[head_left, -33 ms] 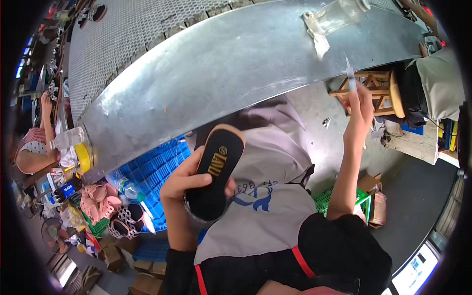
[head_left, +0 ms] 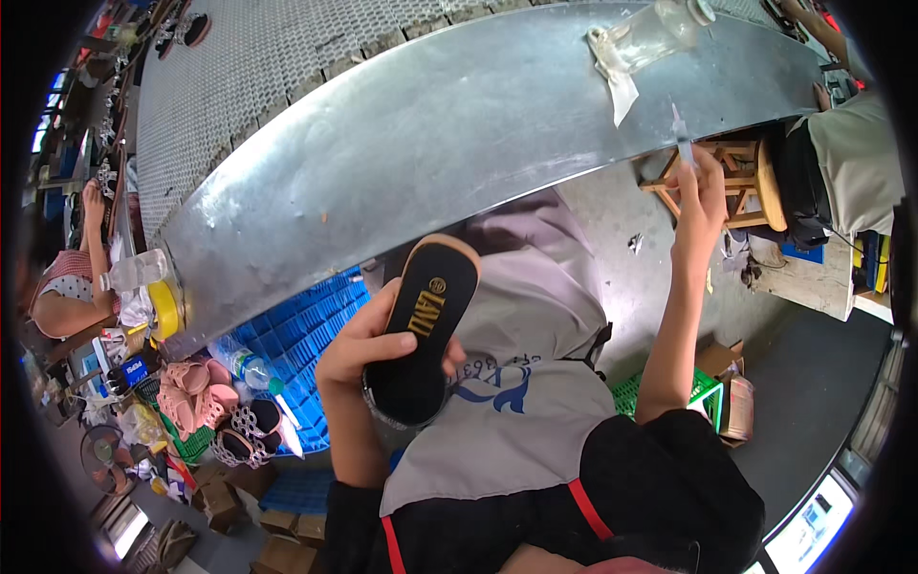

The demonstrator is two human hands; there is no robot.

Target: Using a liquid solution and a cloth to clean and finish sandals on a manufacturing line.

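A sandal (head_left: 421, 311) with a black insole, gold print and a tan rim is in my left hand (head_left: 359, 349). My thumb lies across the insole and the fingers wrap behind. Its bare rounded end points up toward the bench; a glittery silver strap shows at the lower end. Out to the right, my right hand (head_left: 701, 201) pinches a slim clear syringe-like tool (head_left: 683, 139), its thin tip pointing up over the bench's near edge. The metal bench (head_left: 411, 143) spans in front of me. A cloudy glass jar (head_left: 660, 38) lies beyond the tool, with a whitish rag (head_left: 617, 81) at its end.
A mesh conveyor (head_left: 249, 67) runs beyond the bench. Below left are a blue crate (head_left: 306, 330), pink sandals (head_left: 196, 397) and a bottle (head_left: 251, 368). On the right stand a wooden stool (head_left: 765, 187) and a green crate (head_left: 706, 394). Co-workers sit at both sides.
My right fingers and the tool have shifted slightly, and more of the tool's clear body shows. The sandal stays in my left hand, almost unmoved.
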